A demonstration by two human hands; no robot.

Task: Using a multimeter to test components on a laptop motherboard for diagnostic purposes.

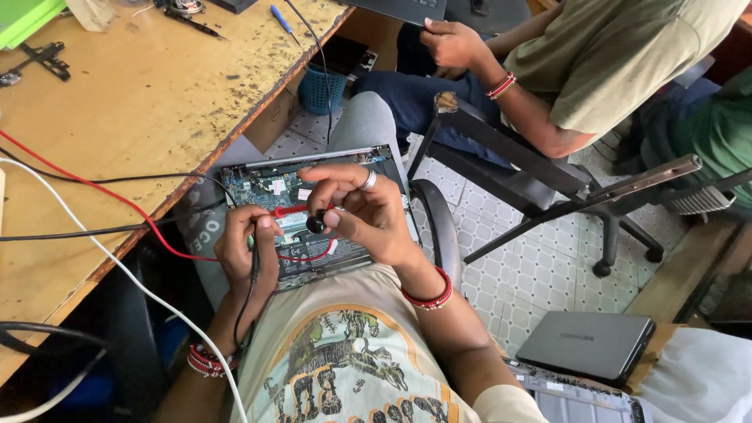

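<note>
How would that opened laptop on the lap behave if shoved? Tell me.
The opened laptop looks stiff and flat, so it would probably slide rather than bend. It rests on a lap, not a table, so it may tip. Its exposed circuit board looks fragile, and the red lead could tug it.

cables crowd left, chair arm right

Green box: top left corner of the workbench, flat, bright green, cut off by the frame edge.
Pale carton: just right of the green box on the workbench, cream-coloured, only its lower part in view.
White stickers: small pale rectangles on the circuit board of the opened laptop on the lap; print too small to tell.
Closed laptop lid: lower right, on a wooden surface, dark grey rectangle, small pale marking at its middle.
Lit screens: none showing.
</note>
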